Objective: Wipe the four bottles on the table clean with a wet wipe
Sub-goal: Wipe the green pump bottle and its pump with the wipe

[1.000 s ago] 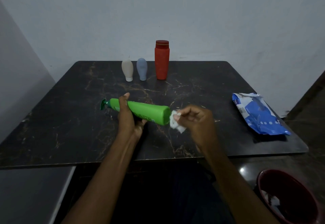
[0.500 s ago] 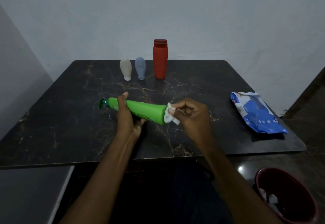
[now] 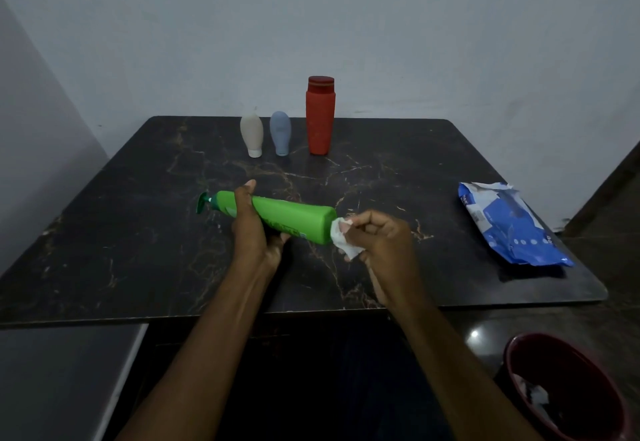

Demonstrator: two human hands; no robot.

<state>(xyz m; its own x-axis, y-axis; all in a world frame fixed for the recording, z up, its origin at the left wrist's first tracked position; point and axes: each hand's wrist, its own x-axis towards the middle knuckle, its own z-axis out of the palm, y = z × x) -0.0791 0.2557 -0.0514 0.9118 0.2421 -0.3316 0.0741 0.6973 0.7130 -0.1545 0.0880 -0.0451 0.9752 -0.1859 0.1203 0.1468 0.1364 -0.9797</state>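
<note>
i'm seeing a dark red bin (image 3: pixel 568 392) sitting at 5 o'clock. my left hand (image 3: pixel 254 233) is clamping the green bottle (image 3: pixel 294 216) sideways over the table (image 3: pixel 138 250); my right hand (image 3: pixel 381 238) is pinching the wet wipe (image 3: pixel 341 238) against its base. three bottles are standing at 12 o'clock.

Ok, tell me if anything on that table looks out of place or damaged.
Nothing spilled or broken. The blue wipes pack lies crumpled near the table's right edge, its top flap torn open. The green pump bottle is sideways only because the hands hold it for wiping.
</note>
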